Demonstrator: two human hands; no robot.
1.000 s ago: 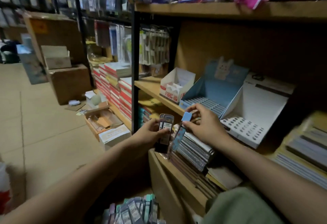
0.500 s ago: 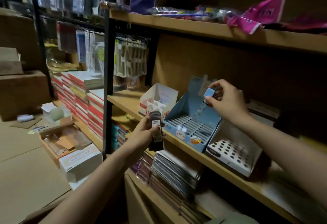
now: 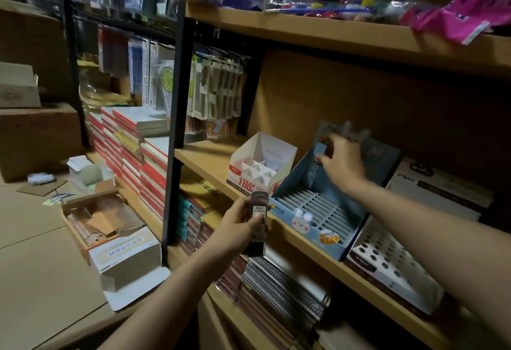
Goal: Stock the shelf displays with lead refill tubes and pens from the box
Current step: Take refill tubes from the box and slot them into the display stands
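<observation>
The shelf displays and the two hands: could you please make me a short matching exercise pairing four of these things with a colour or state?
Things:
1. blue display
2. white perforated display
3. left hand
4. right hand

States:
A. grips a dark bundle of refill tubes
B. round holes on top
C. pinches a blue-capped tube over the slots
D. rabbit picture on its front

Pairs: 1-D, 2-B, 3-A, 4-C

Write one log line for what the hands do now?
right hand: holds blue tube above blue display | left hand: holds dark tubes | slots: empty
</observation>
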